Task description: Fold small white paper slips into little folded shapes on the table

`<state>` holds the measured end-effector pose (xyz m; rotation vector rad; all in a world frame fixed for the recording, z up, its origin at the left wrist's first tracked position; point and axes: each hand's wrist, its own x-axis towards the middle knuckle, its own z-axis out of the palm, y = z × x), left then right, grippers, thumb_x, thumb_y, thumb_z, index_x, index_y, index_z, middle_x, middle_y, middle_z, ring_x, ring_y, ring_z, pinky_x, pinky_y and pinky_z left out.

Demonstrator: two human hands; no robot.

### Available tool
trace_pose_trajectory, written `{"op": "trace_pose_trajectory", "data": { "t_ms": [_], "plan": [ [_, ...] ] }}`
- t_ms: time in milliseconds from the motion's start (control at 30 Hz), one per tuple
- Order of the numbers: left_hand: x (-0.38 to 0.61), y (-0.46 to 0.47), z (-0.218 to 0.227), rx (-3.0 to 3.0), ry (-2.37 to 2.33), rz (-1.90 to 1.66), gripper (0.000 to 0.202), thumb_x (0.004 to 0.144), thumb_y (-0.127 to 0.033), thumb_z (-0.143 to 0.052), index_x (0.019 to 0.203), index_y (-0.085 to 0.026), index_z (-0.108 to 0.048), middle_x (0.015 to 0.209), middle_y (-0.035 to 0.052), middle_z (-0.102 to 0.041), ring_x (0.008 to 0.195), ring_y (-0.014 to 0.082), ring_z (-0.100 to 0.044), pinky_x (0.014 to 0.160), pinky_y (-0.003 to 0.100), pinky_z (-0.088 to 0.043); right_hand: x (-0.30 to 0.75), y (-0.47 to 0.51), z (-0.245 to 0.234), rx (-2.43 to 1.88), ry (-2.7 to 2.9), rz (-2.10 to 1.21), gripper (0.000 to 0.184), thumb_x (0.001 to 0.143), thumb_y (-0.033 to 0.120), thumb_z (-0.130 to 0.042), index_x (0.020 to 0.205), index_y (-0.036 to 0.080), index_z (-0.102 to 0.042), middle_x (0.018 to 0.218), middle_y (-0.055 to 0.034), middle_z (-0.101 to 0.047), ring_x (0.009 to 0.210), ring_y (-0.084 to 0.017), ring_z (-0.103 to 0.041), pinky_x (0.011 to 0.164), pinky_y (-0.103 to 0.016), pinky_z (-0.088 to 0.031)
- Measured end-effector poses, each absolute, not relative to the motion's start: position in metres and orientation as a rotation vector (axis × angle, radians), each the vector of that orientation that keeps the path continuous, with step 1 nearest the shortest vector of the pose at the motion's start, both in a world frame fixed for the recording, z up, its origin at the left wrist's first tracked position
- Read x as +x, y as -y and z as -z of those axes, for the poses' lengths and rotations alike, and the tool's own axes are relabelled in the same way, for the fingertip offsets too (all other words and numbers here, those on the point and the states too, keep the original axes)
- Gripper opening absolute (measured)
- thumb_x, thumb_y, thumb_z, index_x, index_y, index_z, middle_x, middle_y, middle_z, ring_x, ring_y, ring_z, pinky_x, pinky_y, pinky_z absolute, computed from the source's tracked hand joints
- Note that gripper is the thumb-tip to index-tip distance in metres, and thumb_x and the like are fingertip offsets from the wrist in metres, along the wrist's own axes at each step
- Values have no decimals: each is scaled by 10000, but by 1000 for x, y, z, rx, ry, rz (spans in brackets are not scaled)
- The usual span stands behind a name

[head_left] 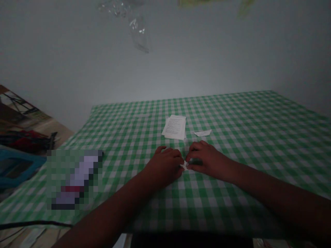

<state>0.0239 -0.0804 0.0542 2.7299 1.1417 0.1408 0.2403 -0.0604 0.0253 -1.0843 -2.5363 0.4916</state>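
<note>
Close together over the checked cloth, both my hands pinch a small white piece of paper (185,165) between them. My left hand (167,163) has its fingers curled onto the paper's left side. On the other side, my right hand (203,158) grips it with bent fingers. Most of the paper is hidden by the fingers, so its shape is hard to make out. Just beyond the hands lies a small stack of printed paper sheets (175,127). A folded slip of printed paper (203,133) rests to the right of that stack.
A green and white checked tablecloth (232,117) covers the table, which meets a pale wall (193,62). At the left lies a pixelated phone-like device (82,175), with a black cable (36,224) near the edge. A blue plastic stool (20,167) stands beyond the left edge.
</note>
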Motion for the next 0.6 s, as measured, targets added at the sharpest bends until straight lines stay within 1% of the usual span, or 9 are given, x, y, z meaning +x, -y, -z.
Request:
{"op": "trace_pose_trajectory", "data": {
  "t_ms": [67,133,233,300,367,467,600],
  "plan": [
    [28,88,-56,2848,-1111,-63,97,884,-244,-604,944,-207,-672,1004,32,-649,1018,224,-571,1080,538,-267,239,64,-27,-1090,2561,-444,120,847,327,-696,941,254,-716,968,-52,-599,932,-225,-506,817,-382,-405],
    [33,94,-54,2925,-1143,-68,118,889,-274,-600,909,-176,-662,976,53,-643,1032,249,-556,1083,561,-257,237,69,-30,-1094,2605,-363,102,872,310,-664,925,238,-713,975,-59,-609,948,-237,-503,821,-396,-411],
    [36,96,-48,2950,-1190,-115,155,941,-225,-526,893,-170,-663,977,53,-641,1036,229,-550,1067,504,-299,233,76,-35,-1080,2651,-244,120,907,253,-602,896,202,-710,1055,-85,-619,1034,-260,-496,861,-422,-422],
    [35,92,-45,2912,-1190,-132,159,947,-233,-527,883,-182,-664,980,45,-644,1024,219,-552,1027,472,-333,231,79,-38,-1042,2675,-224,153,925,228,-565,888,188,-707,1082,-96,-626,1080,-266,-495,886,-429,-429],
    [31,86,-45,2855,-1192,-150,122,932,-266,-566,933,-197,-667,1013,44,-648,1043,219,-550,998,450,-345,230,80,-40,-978,2714,-251,170,936,212,-540,904,185,-705,1030,-91,-648,1064,-255,-519,894,-423,-443],
    [27,80,-48,2821,-1206,-158,113,912,-242,-591,982,-210,-674,1038,35,-661,1047,215,-560,980,440,-339,233,79,-42,-902,2761,-313,192,936,158,-510,981,175,-697,957,-79,-674,977,-227,-570,892,-405,-471],
    [25,79,-52,2841,-1187,-143,165,928,-220,-547,1015,-225,-687,1022,29,-683,1021,214,-580,961,437,-342,242,70,-45,-811,2733,-420,249,925,105,-480,1044,183,-685,1007,-72,-686,983,-210,-590,920,-391,-465]
  ]
}}
